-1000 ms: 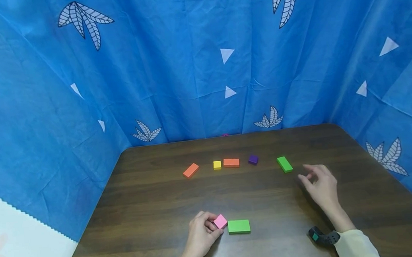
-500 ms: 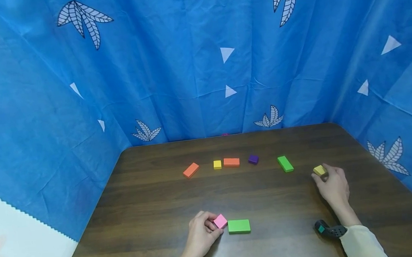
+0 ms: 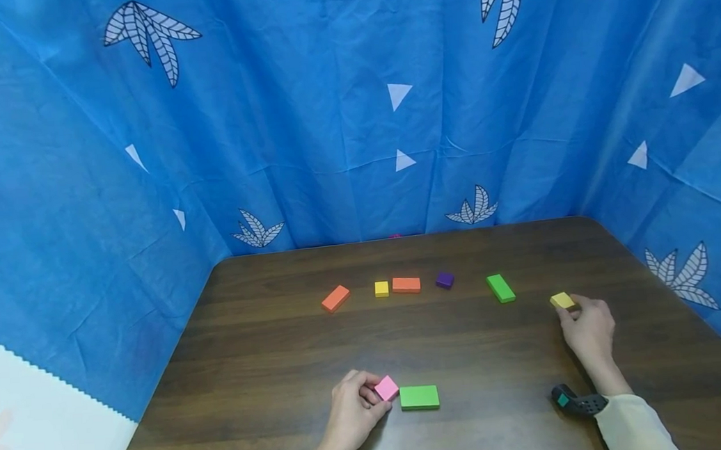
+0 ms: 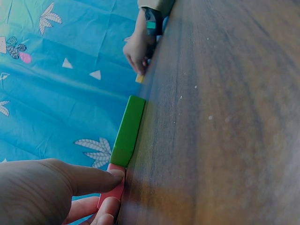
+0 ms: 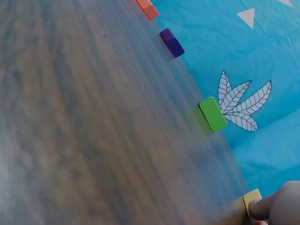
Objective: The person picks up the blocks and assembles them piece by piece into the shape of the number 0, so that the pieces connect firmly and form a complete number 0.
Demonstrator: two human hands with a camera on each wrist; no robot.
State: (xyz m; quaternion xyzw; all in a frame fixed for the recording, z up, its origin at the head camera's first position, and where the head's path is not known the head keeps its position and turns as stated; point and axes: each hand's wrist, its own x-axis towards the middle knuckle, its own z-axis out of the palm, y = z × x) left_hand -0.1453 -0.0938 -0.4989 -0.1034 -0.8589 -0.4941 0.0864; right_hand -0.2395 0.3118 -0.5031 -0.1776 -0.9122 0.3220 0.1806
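Between thumb and fingers, my left hand pinches a pink block near the front of the table. Just right of it lies a green rectangular block; in the left wrist view the pink block meets the end of the green block. At the right side of the table my right hand pinches a yellow block by its edges. The right wrist view shows the thumb over part of that yellow block.
Along the back of the wooden table lie a tilted orange block, a small yellow block, another orange block, a purple block and a green block. A blue curtain hangs behind and along both sides.
My right hand has moved right, and the yellow block, hidden a second ago, now shows in its grip, turned a little. My left hand stays still on the pink block.
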